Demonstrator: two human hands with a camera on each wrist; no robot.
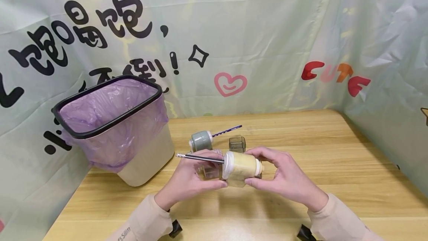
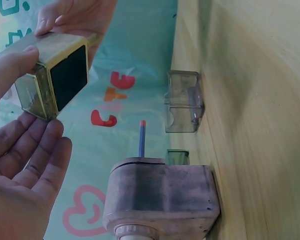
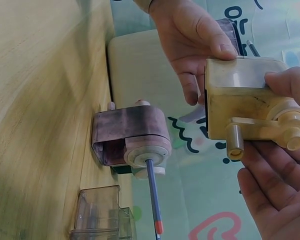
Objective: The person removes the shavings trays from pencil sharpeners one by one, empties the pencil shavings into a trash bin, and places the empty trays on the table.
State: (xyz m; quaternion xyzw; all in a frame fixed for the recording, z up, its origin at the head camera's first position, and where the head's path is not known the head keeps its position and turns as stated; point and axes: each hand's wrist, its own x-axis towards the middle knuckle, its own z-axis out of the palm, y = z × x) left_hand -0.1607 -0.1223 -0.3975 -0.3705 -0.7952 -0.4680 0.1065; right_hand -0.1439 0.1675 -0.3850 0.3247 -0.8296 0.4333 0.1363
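Both hands hold a yellow crank pencil sharpener (image 1: 244, 163) above the table, tilted on its side. A black pencil (image 1: 200, 157) sticks out of its left end. My left hand (image 1: 195, 176) grips the left end, thumb on the near side. In the left wrist view a clear drawer (image 2: 37, 92) sits in the sharpener beside its dark base (image 2: 70, 78). My right hand (image 1: 282, 176) grips the other end, near the crank (image 3: 257, 131). Behind the left hand, partly hidden, is a pinkish clear part (image 1: 211, 171).
A grey-green sharpener (image 1: 201, 141) with a blue pencil (image 1: 227, 131) lies on the wooden table (image 1: 301, 133). Beside it is a smoky clear drawer (image 1: 237, 144). A bin (image 1: 147, 159) with a purple liner (image 1: 110, 103) stands at left. Printed cloth (image 1: 267, 29) hangs behind.
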